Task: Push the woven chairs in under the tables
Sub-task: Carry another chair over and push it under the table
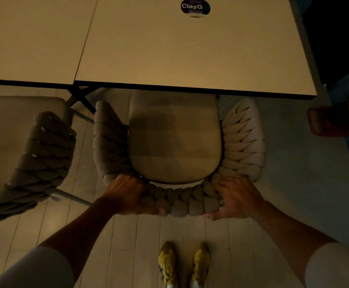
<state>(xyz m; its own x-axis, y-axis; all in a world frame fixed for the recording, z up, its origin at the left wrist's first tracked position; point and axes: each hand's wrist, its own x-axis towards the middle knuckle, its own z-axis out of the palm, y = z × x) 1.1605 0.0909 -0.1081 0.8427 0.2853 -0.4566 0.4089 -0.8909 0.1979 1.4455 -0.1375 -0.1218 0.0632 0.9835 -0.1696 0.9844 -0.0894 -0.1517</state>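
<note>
A woven chair (175, 142) with a beige seat cushion stands in front of me, its braided backrest nearest to me. The front of its seat reaches just under the near edge of a light table (190, 59). My left hand (129, 194) grips the backrest's left corner, fingers curled over the top. My right hand (236, 196) grips the right corner, thumb underneath. A second woven chair (42, 159) stands to the left, in front of the adjoining table (30, 44).
A round dark sticker (195, 7) lies on the table's far part. Black table legs (82, 96) cross between the two chairs. My yellow shoes (184, 265) stand on the pale plank floor behind the chair. A person with an orange object (333, 121) is at the right edge.
</note>
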